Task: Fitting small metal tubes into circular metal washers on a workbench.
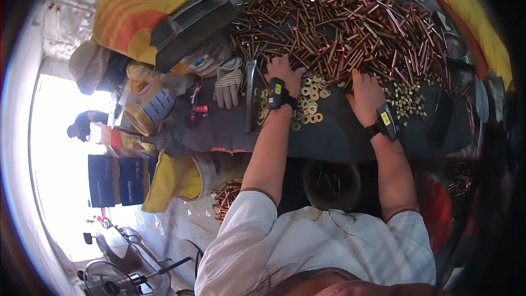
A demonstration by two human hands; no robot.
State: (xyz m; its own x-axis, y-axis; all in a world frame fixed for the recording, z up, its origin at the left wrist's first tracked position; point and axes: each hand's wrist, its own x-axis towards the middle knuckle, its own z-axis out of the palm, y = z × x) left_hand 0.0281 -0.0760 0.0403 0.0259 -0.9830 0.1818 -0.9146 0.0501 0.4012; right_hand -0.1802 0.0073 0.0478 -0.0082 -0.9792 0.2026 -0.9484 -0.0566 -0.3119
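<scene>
A broad heap of long copper-coloured bolts [339, 27] covers the far part of the dark work mat [323, 145]. My left hand [285, 73] rests at the heap's near edge, thumb held away from the fingers, and nothing shows in it. Flat brass-coloured washers [310, 98] lie spread beside and partly under that wrist. My right hand [364, 96] is at the heap's front, fingers bent and thumb apart; no held thing is visible. One of its fingertips looks orange. Small brass-coloured nuts [406, 101] lie to its right. Both wrists wear black strapped devices.
Left of my left hand lie a metal bar [251, 96] and a striped work glove [227, 83]. Farther left stand a plastic tub [150, 107] and a yellow cloth-draped box [159, 16]. A round dark container [331, 183] sits below the table edge. Another person [87, 125] is far left.
</scene>
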